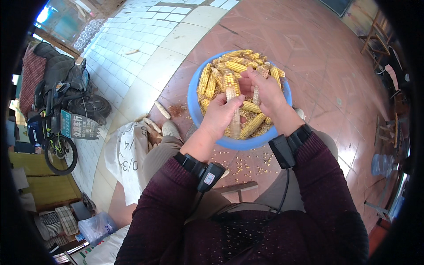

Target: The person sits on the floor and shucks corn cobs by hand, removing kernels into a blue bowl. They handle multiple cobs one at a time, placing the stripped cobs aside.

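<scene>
A partly shelled corn cob (232, 87) stands nearly upright in the view, gripped near its middle by my left hand (220, 114). Its upper end still bears yellow kernels, while the lower part is bare and pale. My right hand (266, 89) is just to the right, with a bare-looking cob (256, 94) against its palm and fingers. Both hands are over a blue plastic basin (241, 145) that holds many yellow corn ears (253, 126) and loose kernels. Part of the right fingers is hidden behind the held cobs.
Loose kernels (248, 162) lie on the tiled floor below the basin. At the left are a white woven sack (122, 159), bare cobs (161, 110) and a parked electric scooter (59, 96). A plastic water jug (97, 228) lies lower left; wooden chairs (377, 38) stand at the far right.
</scene>
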### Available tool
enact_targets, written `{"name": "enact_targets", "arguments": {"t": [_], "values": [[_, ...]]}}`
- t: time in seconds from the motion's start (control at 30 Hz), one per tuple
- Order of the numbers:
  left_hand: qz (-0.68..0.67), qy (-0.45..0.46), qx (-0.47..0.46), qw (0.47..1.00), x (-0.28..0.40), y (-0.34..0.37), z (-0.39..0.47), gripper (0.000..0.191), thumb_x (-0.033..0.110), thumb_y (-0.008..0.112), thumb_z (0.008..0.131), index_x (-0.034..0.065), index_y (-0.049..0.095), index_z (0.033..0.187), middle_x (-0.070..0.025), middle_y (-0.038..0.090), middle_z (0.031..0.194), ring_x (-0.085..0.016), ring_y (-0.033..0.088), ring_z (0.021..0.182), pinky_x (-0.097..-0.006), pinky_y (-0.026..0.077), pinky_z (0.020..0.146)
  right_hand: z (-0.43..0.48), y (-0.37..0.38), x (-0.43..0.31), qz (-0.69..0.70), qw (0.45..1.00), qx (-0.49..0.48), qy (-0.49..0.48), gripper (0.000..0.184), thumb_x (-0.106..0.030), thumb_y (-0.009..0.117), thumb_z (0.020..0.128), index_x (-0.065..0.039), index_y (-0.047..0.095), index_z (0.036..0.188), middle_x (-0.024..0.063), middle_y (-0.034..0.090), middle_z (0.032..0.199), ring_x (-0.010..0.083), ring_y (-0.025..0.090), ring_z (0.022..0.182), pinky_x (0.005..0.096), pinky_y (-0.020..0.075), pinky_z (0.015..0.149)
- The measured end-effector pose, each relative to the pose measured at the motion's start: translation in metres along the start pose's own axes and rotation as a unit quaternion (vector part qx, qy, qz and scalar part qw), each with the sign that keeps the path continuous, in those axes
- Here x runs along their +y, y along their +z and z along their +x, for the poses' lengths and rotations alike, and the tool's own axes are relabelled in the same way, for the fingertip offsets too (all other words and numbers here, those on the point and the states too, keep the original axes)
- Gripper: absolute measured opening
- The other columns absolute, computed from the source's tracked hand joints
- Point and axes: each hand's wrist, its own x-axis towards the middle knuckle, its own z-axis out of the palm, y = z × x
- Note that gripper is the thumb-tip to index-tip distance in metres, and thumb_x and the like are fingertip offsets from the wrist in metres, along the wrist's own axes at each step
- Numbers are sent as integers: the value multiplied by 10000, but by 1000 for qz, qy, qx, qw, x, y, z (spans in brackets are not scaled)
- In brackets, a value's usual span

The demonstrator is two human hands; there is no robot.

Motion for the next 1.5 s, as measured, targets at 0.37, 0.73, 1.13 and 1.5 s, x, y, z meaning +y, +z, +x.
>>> {"name": "enact_targets", "arguments": {"t": [0.37,0.73,1.13,1.5], "values": [[-31,59,1,998,2,0,1,195,168,640,853,48,535,965,-20,544,720,-106,529,506,-245,421,415,7,-15,-11,303,930,-148,149,286,-321,551,939,-44,522,877,-6,471,667,107,452,566,256,383,500],[11,32,-31,999,4,3,-3,156,153,633,851,58,548,942,-6,548,718,-111,535,536,-257,443,459,5,-9,-14,67,996,32,49,216,-267,621,899,-63,564,857,8,512,679,127,504,582,275,408,502],[386,178,-10,905,-19,4,1,304,224,653,849,25,528,1042,-44,573,739,-142,562,547,-275,430,458,4,-1,-8,80,996,-27,28,249,-260,547,934,-30,586,848,101,596,733,217,597,722,352,504,637],[11,-78,-130,988,-7,11,-8,264,310,564,918,48,530,919,-32,522,676,-123,481,440,-250,336,375,10,-13,-16,137,989,11,50,292,-295,518,951,-7,550,913,118,587,756,247,597,661,377,516,608]]}}
